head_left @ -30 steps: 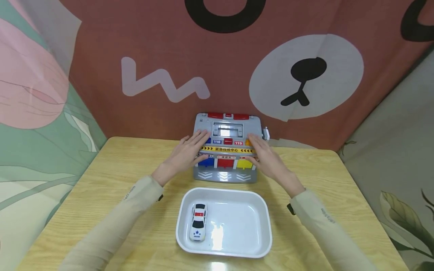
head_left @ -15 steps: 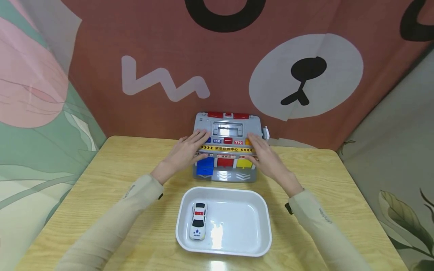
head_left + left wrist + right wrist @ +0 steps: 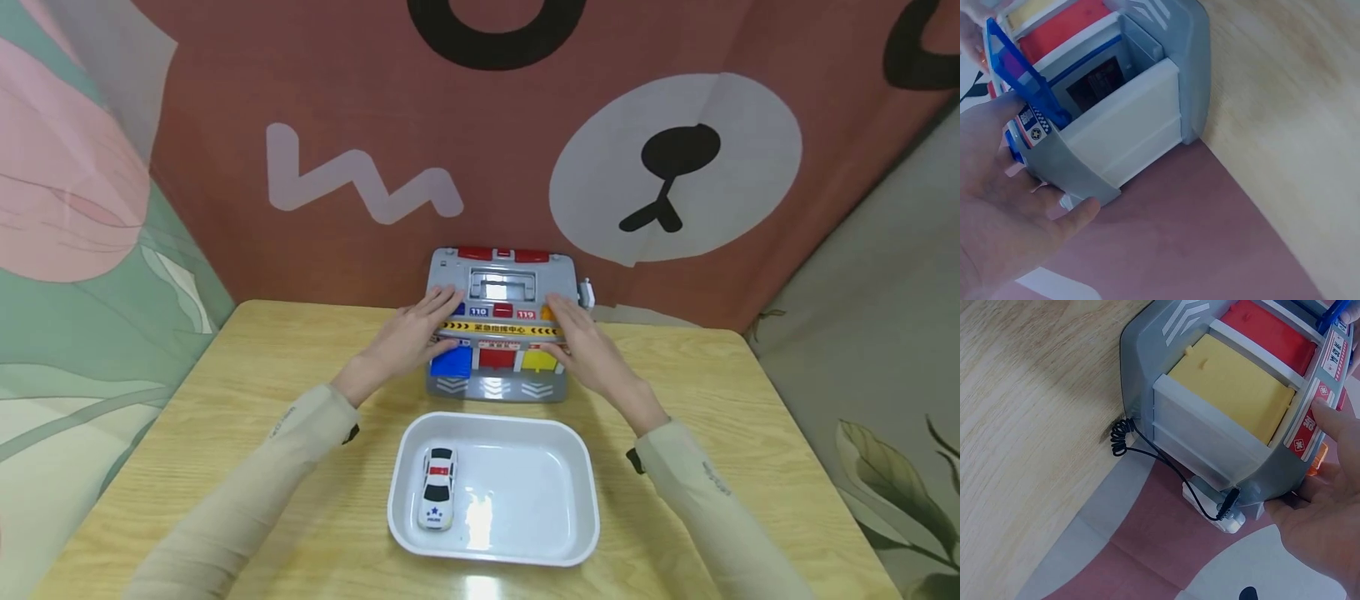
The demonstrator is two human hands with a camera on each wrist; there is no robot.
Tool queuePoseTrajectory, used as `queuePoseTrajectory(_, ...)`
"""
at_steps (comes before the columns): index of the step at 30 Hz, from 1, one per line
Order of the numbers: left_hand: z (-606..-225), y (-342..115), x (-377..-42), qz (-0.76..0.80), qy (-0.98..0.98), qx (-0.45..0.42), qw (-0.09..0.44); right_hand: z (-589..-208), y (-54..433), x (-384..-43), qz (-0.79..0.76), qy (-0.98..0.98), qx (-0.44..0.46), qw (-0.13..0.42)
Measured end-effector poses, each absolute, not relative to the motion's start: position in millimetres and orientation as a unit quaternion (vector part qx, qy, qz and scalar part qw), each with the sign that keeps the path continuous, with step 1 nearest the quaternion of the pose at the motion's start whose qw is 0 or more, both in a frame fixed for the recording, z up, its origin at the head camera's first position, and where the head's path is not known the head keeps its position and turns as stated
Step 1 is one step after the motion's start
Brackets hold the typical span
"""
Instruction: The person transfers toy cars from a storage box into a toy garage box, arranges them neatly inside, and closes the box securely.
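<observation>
Head view placed a grey toy station (image 3: 498, 327) at the back of the counter (image 3: 300, 350), close to a printed backdrop (image 3: 360, 267), with a person's left hand (image 3: 402, 339) and right hand (image 3: 596, 348) on it, one near each end. Each hand's grip was clamped on the front edge of the roof, thumb across the sign band and fingers on top; spread to both sides like that, the hold presumably kept the light-looking toy steady without covering its middle. Three bays faced the person. The blue door (image 3: 452, 362) was swung outward from its top edge, and the left wrist view looked into that bay: a dark label (image 3: 1097, 84) showed, and no vehicle in the part visible. The red door (image 3: 1269, 340) and the yellow door (image 3: 1232, 387) were down, so what lay behind them could not be told. A coiled black cord (image 3: 1121, 437) ran to a white handset-like piece (image 3: 1229, 524) on the station's side, probably hung there to keep it attached. Nearer the person, a white tray (image 3: 536, 492) held one toy police car (image 3: 437, 490), lying lengthwise along its left wall, lettered end toward the person.
</observation>
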State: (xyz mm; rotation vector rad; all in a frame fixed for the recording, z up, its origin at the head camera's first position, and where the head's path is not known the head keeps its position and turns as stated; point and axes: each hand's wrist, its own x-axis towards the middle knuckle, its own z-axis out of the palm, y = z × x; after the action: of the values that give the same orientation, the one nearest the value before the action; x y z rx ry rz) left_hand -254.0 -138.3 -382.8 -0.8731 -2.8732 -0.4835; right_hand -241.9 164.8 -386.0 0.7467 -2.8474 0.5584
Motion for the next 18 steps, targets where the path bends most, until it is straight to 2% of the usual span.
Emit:
queuePoseTrajectory(12, -382, -136, -251, -0.27, -0.928, -0.255, 0.019, -383, 166, -240, 0.205, -0.946, 0.242, 0.069)
queuePoseTrajectory(18, -383, -145, -239, -0.262, -0.922, -0.284, 0.031, -383, 162, -241, 0.215, -0.944, 0.243, 0.065)
